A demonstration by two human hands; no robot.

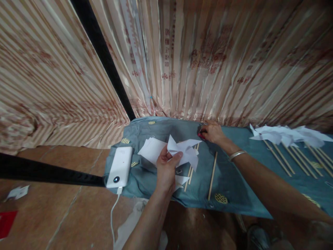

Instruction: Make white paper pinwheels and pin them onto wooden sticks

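Note:
My left hand (168,166) is closed on a folded white paper pinwheel (186,151), its thumb pressing near the middle. Just behind that hand lies a stack of white paper squares (151,148) on the blue-grey cloth (166,128). At the cloth's far side my right hand (212,133) has its fingers drawn together at a small red object (201,135); most of it is hidden, so I cannot tell its kind. Thin wooden sticks (212,175) lie between my arms. Another folded white paper piece (181,181) shows beside my left wrist.
A white power bank (120,166) with a plugged-in cable (112,211) rests at the left end. Several pinwheels on sticks (288,135) lie to the right. Striped curtain (187,69) hangs behind, and a black metal pole (104,59) stands at the left corner.

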